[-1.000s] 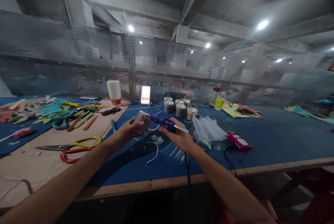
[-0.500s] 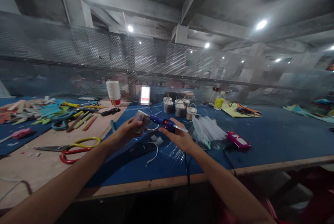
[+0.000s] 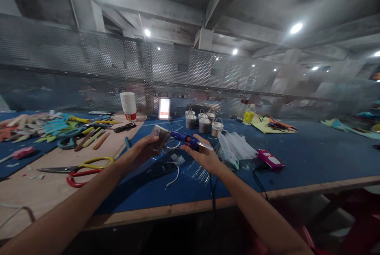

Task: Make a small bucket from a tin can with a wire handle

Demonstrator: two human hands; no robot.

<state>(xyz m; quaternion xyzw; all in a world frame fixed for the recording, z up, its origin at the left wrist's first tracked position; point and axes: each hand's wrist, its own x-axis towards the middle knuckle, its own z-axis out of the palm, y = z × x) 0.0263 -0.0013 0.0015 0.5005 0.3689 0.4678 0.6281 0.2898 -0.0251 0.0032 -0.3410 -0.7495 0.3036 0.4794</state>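
Observation:
My left hand is closed around a small grey-brown cup with a pale rim, held tilted above the blue table. In my right hand is a blue glue gun, a clear glue stick poking out of its back end. The gun's nozzle points left and meets the cup near its rim; whether it touches I cannot tell. A white cord piece and thin clear strands lie on the table beneath my hands.
Several small bucket-like cups with handles stand behind my hands. Scissors with yellow and red handles lie left, below a stack of paper cups. Plastic bags and a magenta device lie right; a yellow-labelled bottle stands farther back.
The cup in my left hand has turned slightly, showing more of its grey-brown side. My right hand keeps the glue gun nearly still against it.

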